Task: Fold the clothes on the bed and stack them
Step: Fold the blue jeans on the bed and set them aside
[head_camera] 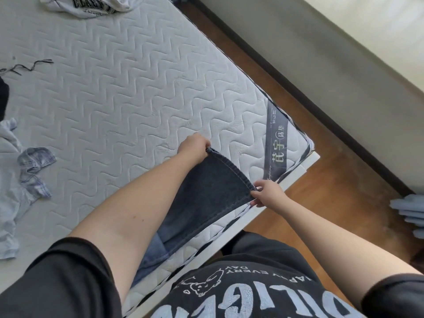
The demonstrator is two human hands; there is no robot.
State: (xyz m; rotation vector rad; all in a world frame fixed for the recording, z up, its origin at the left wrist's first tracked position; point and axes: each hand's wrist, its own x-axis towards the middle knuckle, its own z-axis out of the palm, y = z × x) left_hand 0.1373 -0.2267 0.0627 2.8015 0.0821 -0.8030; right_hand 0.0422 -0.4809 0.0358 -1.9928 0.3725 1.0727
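Over the near corner of the mattress, both hands pinch the hem of the dark jeans, left hand and right hand at either end, denim probably heavy and fairly stiff, best gripped along that stitched edge.

I see the left hand and right hand each pinching a corner of the dark jeans hem, stretched over the mattress corner. A light shirt lies crumpled far left.
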